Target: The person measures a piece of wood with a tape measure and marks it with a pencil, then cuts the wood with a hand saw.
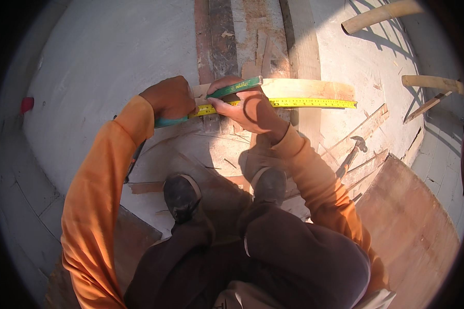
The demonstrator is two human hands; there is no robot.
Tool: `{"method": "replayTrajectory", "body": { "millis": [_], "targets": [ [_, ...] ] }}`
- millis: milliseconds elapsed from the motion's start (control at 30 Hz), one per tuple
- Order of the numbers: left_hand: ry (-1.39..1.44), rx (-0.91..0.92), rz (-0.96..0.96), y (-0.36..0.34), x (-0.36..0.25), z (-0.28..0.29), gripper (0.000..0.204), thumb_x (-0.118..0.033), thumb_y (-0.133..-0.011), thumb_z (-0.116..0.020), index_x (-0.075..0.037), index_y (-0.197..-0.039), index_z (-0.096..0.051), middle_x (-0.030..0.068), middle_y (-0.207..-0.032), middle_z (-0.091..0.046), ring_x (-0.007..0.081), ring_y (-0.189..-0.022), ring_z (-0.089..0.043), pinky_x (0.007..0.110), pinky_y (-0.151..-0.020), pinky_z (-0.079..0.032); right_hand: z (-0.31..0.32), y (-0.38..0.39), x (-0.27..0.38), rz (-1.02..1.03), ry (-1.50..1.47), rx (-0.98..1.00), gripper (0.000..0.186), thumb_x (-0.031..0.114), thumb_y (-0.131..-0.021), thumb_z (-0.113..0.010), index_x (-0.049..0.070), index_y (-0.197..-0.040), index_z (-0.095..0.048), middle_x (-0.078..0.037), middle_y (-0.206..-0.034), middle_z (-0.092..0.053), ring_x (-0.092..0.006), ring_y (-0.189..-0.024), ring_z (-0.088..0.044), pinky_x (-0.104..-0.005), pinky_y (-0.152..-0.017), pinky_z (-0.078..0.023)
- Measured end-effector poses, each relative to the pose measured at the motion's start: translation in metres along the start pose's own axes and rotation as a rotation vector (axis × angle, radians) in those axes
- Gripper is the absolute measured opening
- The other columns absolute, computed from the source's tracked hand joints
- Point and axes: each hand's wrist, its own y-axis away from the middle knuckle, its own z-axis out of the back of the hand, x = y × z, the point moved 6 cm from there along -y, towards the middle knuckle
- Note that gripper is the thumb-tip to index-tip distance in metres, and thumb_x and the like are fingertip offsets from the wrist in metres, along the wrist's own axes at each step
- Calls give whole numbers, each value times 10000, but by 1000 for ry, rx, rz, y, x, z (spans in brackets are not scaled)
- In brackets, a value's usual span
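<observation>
A pale wooden strip (309, 88) lies crosswise over long boards, with a yellow tape measure (314, 102) stretched along its near edge to its right end. My left hand (167, 98) is closed on the tape's teal case (167, 121) at the left. My right hand (247, 108) grips a green flat pencil (239, 86), held slanting above the strip, with fingertips at the tape's blade near my left hand. The pencil's tip is near the strip; whether it touches is unclear.
A hammer (357, 147) lies at right among thin wood scraps (363, 129). Brown panels (407, 206) lie near my knees. Long boards (304, 51) run away from me. Bamboo poles (376, 15) jut in from the right. A small red object (27, 104) sits at far left. My shoes (180, 198) rest below the strip.
</observation>
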Motion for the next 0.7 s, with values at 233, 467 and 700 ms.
{"method": "replayTrajectory", "body": {
  "millis": [233, 467, 700],
  "targets": [
    [-71, 105, 82, 4, -5, 6, 488, -292, -807, -747, 89, -1109, -703, 264, -1118, -693, 363, -1018, -680, 421, -895, -509, 2, 1, -26, -100, 17, -60, 222, 247, -883, -760, 77, -1025, -738, -102, -930, -720, -239, -831, -682, -346, -777, -527],
    [-125, 133, 32, -4, 0, 2, 519, -356, -840, -724, 87, -1110, -700, 262, -1129, -687, 373, -1033, -667, 431, -914, -495, -3, -3, -27, -53, 73, -6, 236, 247, -874, -767, 68, -1024, -734, -124, -894, -721, -261, -793, -672, -360, -754, -521],
    [-136, 145, -19, -8, -1, -1, 532, -377, -839, -727, 91, -1091, -702, 263, -1124, -686, 379, -1025, -665, 434, -914, -491, -3, -5, -26, -57, 110, 47, 228, 213, -866, -771, 49, -1020, -731, -139, -904, -718, -287, -792, -662, -379, -758, -520]
  ]
}}
